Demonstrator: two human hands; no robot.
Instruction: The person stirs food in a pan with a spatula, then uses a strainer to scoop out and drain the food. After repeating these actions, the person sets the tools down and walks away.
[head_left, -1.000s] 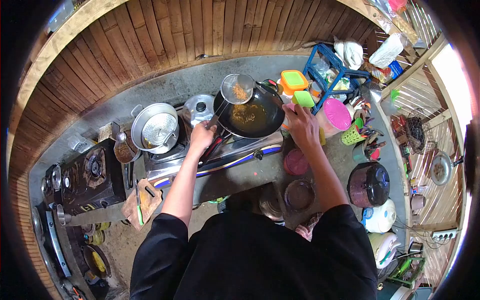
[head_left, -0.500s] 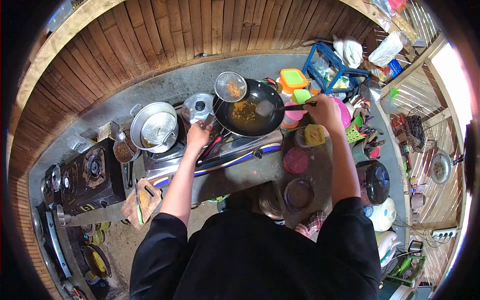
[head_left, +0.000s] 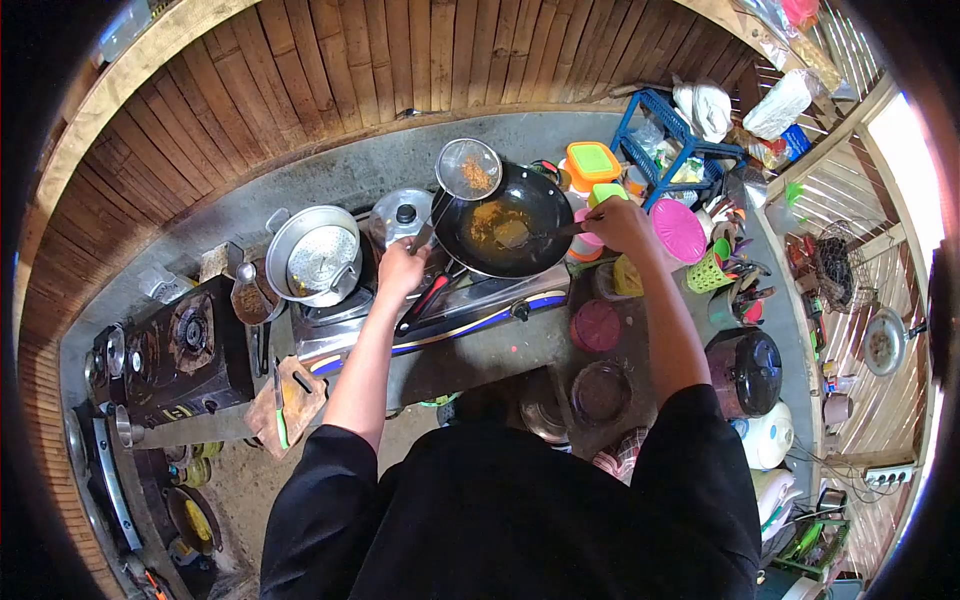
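Centre: bare tabletop (head_left: 535, 343) strip below stove (head_left: 478, 301) | lid (head_left: 392, 213) left of wok (head_left: 541, 203), tubs (head_left: 679, 232) right | left hand (head_left: 402, 268) grips strainer (head_left: 466, 168), right hand (head_left: 620, 223) spatula (head_left: 512, 234)

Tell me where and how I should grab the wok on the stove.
Probably by its long black-and-red handle, coming from the near left: it slants out from the wok toward you, clear of the liquid inside, and looks slim enough to wrap your fingers around. Your left hand would first have to put down the strainer it holds.
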